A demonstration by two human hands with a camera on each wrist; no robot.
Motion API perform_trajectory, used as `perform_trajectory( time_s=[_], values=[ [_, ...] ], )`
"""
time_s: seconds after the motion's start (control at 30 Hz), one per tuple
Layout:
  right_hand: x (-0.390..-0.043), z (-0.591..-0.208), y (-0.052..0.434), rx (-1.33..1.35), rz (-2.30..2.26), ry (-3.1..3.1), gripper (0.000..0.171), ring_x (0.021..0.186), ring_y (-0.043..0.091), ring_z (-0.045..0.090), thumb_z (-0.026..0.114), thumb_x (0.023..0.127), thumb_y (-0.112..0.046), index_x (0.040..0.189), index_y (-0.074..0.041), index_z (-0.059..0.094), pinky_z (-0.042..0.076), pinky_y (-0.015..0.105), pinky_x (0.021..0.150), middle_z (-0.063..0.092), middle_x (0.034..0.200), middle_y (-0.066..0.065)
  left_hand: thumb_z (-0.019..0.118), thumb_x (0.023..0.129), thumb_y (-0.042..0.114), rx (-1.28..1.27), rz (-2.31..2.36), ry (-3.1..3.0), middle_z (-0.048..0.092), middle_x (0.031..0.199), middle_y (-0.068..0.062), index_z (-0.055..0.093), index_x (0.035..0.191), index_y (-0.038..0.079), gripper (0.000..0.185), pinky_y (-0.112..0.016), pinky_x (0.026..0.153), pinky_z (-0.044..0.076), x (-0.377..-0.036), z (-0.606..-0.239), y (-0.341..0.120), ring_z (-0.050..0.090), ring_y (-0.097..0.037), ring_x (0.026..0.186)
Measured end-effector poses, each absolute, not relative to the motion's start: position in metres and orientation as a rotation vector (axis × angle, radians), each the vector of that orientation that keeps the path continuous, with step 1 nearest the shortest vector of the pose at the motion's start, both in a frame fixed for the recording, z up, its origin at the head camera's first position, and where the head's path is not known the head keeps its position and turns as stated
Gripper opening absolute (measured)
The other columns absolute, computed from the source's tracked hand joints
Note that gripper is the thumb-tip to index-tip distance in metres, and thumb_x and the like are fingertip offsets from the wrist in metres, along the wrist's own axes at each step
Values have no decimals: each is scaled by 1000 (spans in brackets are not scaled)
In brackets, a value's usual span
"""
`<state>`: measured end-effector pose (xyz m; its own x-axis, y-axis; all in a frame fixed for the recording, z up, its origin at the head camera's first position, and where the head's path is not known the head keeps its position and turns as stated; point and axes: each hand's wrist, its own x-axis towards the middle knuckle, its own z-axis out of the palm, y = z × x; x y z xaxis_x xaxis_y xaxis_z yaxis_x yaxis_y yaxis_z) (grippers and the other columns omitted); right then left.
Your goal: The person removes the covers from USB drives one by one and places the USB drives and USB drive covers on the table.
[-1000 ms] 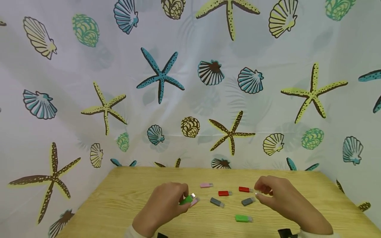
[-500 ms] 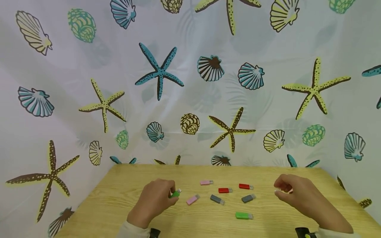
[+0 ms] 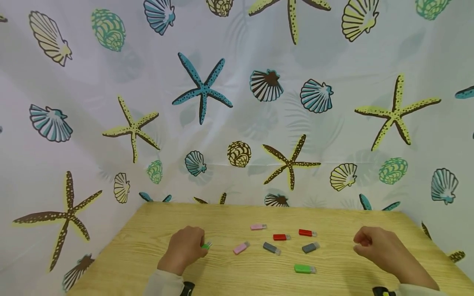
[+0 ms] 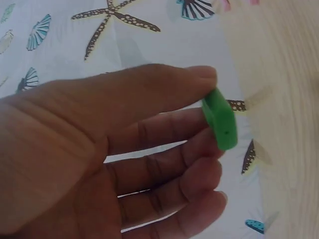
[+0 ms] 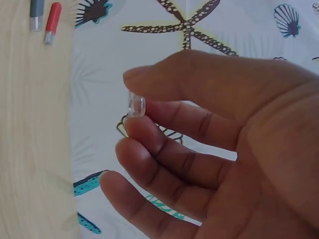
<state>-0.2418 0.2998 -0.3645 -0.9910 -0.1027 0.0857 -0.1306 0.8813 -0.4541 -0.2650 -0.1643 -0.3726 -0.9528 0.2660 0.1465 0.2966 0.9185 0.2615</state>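
Observation:
My left hand (image 3: 185, 246) pinches a green USB stick (image 3: 205, 246) at the left of the wooden table (image 3: 155, 230); in the left wrist view the green USB stick (image 4: 220, 119) sits between thumb and forefinger. My right hand (image 3: 374, 246) hovers at the right of the table with curled fingers. The right wrist view shows a small clear cap (image 5: 136, 106) pinched between its thumb and forefinger. Between the hands lie loose sticks: two pink (image 3: 257, 226) (image 3: 240, 248), two red (image 3: 281, 237) (image 3: 307, 233), two grey (image 3: 271, 248) (image 3: 310, 247) and one green (image 3: 304, 269).
A shell-and-starfish curtain (image 3: 237, 102) closes in the table at the back and both sides. Bare wood lies at the near edge between my sleeves and along the far edge behind the sticks.
Both hands have drawn apart: the left moved left with the green stick, the right moved right with the clear cap, away from the sticks in the middle.

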Motion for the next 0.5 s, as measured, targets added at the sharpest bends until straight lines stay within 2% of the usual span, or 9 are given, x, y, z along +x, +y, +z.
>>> perform_trajectory(
  time_s=[0.27,0.5],
  values=[
    [-249,-380,310,134,769,-3050,14,78,17,57,67,86,-16,93,-4,65,48,41,68,62,85,0,84,72,12,-308,-410,-3069,56,54,2,59,59,11,28,-29,45,43,-269,-385,-174,48,-10,46],
    [-251,-392,319,101,793,-3107,12,77,19,57,67,84,-14,90,-4,64,48,40,66,62,84,0,79,71,4,-232,-352,-3173,55,57,-2,60,70,6,19,-29,44,38,-271,-392,-178,43,-13,48]
  ],
)
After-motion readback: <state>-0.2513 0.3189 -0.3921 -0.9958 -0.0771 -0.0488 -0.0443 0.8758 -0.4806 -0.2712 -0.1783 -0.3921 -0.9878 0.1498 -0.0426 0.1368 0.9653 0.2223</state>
